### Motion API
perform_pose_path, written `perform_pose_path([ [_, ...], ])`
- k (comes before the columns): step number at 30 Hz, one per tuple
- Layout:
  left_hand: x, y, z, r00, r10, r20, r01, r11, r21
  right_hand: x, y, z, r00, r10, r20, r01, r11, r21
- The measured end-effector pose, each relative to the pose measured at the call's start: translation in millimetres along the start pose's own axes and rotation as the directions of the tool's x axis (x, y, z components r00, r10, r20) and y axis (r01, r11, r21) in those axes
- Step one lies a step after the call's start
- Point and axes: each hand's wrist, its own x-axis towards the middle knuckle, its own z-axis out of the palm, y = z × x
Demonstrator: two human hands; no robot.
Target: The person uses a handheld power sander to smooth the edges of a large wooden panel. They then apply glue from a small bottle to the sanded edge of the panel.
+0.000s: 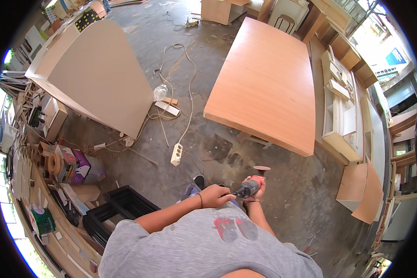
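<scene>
The right hand (262,189) grips the red-and-black angle grinder (249,189) near its upturned disc (262,167), before the torso; the left hand (214,196) pinches its rear end, casing or cord indistinct. Sound handling keeps the disc clear of the grey T-shirt (185,238).

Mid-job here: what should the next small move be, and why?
Probably move the left hand toward the cream power strip, on the floor ahead and to the left, to connect the power tool. The right hand grips the tool, the left hand is at its rear end, and no plug shows in the strip. I can't make out the tool's plug.
</scene>
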Motion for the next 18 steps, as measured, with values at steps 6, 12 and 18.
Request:
perform_pose_path([
  [6, 2.3, 15.1, 16.0, 0.997, -0.072, -0.010, 0.072, 0.997, 0.027, 5.2, 0.2, -23.0, 0.993, 0.100, 0.058, -0.100, 0.995, -0.011],
  [12, 15.3, 32.3, 39.3, 0.986, -0.165, -0.021, 0.165, 0.986, 0.015, 8.9, -12.8, -45.5, 0.992, 0.105, 0.068, -0.112, 0.986, 0.119],
  [18, 25.8, 46.3, 57.7, 0.975, -0.222, -0.009, 0.222, 0.975, -0.009, 11.4, -28.4, -57.1, 0.993, 0.093, 0.068, -0.098, 0.992, 0.074],
])
